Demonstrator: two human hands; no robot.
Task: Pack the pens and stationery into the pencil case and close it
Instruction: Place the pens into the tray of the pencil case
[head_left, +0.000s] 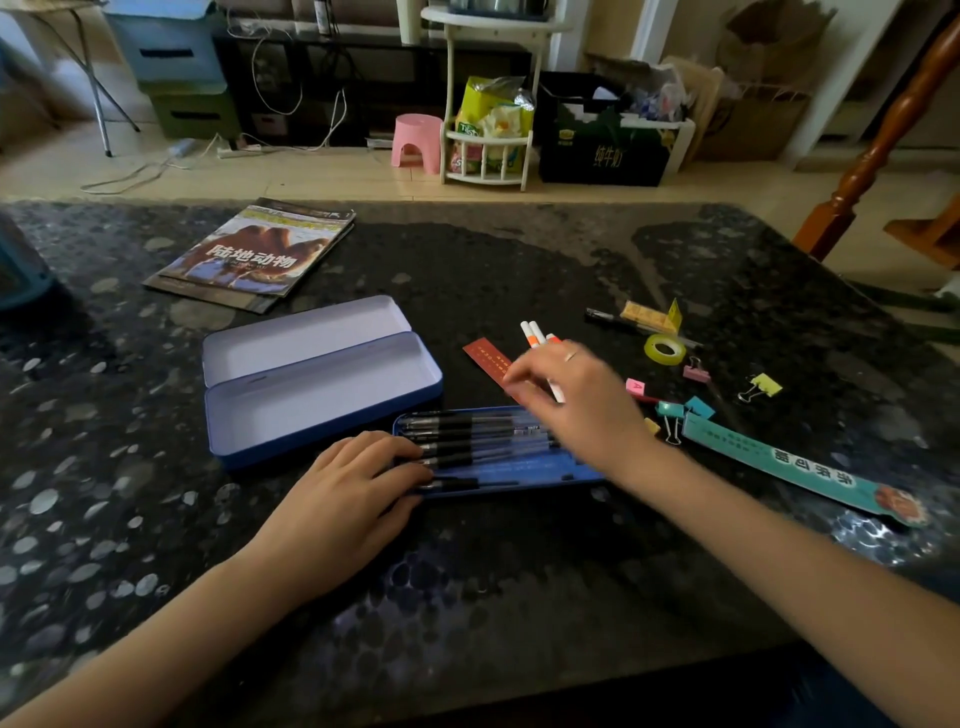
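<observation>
A blue tin pencil case (322, 379) lies open on the dark table, its lid and base both empty. In front of it sits a blue tray (519, 470) with several black pens (467, 427) lying lengthwise. My left hand (348, 493) rests flat on the tray's left end, fingers spread over the pens. My right hand (571, 400) hovers blurred over the tray's right end, fingertips down by a red card (485, 354) and the white and orange pens (534, 332). The pens run under the hand, and whether it grips one is unclear.
Right of the hands lie a tape roll (664, 349), pink (696, 371), yellow (763, 385) and teal (670, 413) binder clips, a black pen (605, 316), a yellow ruler (652, 314) and a long teal bookmark (800, 467). A magazine (254, 254) lies far left.
</observation>
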